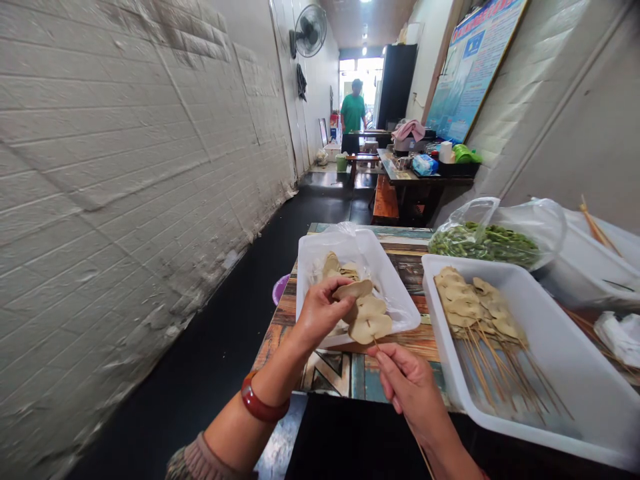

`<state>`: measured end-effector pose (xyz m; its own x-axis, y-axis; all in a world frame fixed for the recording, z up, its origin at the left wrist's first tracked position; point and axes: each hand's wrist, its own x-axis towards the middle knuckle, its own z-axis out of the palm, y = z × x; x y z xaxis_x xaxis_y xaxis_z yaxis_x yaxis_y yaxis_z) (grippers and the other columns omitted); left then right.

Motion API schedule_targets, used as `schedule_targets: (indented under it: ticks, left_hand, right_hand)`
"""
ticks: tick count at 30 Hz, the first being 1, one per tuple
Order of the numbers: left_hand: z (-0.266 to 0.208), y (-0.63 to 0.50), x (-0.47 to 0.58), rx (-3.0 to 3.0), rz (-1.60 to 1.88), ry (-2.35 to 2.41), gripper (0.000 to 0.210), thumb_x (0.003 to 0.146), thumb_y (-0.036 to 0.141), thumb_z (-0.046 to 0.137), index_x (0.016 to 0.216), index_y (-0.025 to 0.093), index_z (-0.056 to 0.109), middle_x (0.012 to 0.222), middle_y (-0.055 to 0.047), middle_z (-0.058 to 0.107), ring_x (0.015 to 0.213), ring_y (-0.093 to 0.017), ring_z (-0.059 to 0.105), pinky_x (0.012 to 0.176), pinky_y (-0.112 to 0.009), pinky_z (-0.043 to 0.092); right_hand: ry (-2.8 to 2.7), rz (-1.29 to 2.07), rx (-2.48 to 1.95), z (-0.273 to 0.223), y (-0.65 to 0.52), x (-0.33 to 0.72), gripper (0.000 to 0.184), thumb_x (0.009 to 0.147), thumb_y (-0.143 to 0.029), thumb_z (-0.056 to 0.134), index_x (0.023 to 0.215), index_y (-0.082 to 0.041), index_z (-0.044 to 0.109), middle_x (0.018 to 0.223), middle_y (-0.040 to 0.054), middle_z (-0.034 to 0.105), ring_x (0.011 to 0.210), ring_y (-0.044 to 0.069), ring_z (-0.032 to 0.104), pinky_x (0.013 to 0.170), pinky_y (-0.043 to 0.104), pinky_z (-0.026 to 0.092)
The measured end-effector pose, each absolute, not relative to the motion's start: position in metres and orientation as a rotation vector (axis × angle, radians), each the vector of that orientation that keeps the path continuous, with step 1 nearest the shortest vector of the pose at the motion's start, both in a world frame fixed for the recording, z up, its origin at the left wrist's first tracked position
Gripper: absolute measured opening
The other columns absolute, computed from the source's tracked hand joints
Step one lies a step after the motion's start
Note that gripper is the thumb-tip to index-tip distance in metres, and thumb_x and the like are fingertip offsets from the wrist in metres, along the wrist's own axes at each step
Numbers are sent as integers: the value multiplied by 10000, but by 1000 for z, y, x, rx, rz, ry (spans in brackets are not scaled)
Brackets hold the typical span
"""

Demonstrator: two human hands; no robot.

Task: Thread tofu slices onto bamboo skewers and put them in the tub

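Observation:
My right hand (407,383) grips a thin bamboo skewer (377,345) whose lower end runs back under my wrist. Several flat beige slices (371,319), which look like tofu or sliced food, are threaded near its top. The uppermost slice (354,289) is pinched between the thumb and fingers of my left hand (324,310). Both hands are at the near side of a white tray (400,293) lined with clear plastic, holding more loose slices (331,265). To the right, finished-looking skewers of slices (463,303) lie in a larger white tub (555,340).
A clear bag of green vegetables (487,243) sits behind the tub, beside another white container (585,247) with skewers. The patterned wooden table (360,373) ends close to me. A purple basin (281,289) is at floor level left. A person in green (353,113) stands far back.

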<state>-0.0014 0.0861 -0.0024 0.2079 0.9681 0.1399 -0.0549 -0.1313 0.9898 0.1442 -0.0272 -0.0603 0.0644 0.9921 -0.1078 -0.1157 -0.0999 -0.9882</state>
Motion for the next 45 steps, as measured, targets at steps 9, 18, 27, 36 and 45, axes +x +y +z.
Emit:
schedule_targets:
  ticks: [9, 18, 27, 36, 45]
  left_hand:
    - [0, 86, -1, 1305, 1167, 932, 283, 638, 180, 741, 908, 166, 660, 767, 7, 618, 657, -110, 515, 605, -217, 397]
    - [4, 83, -1, 1262, 1126, 901, 322, 639, 205, 756, 932, 153, 632, 784, 1, 620, 662, -108, 522, 598, -217, 403]
    - [6, 85, 1, 1200, 1156, 861, 391, 579, 178, 799, 929, 153, 629, 762, 10, 625, 651, -108, 541, 585, -215, 408]
    - [6, 85, -1, 1156, 1124, 839, 416, 577, 193, 824, 948, 159, 639, 798, -3, 650, 681, -115, 564, 610, -217, 413]
    - [-4, 90, -5, 1172, 1011, 783, 249, 692, 356, 749, 715, 118, 680, 635, -12, 583, 594, -105, 476, 576, -236, 352]
  right_hand:
    - [-993, 1287, -1239, -59, -28, 145, 448, 853, -561, 604, 932, -125, 668, 435, -96, 431, 330, 37, 298, 347, 163, 208]
    - [-991, 1290, -1218, -60, -25, 143, 452, 852, -564, 604, 935, -122, 659, 435, -99, 428, 330, 35, 291, 345, 163, 212]
    - [-1026, 1290, -1235, -60, -25, 146, 444, 873, -552, 582, 956, -123, 657, 445, -93, 443, 328, 38, 305, 349, 171, 221]
    - [-1036, 1270, -1191, -65, -21, 147, 428, 875, -538, 587, 964, -127, 667, 430, -97, 422, 337, 46, 305, 353, 175, 220]
    - [-1063, 1249, -1198, -62, -23, 148, 416, 888, -532, 576, 958, -136, 680, 458, -92, 419, 357, 44, 309, 363, 171, 221]
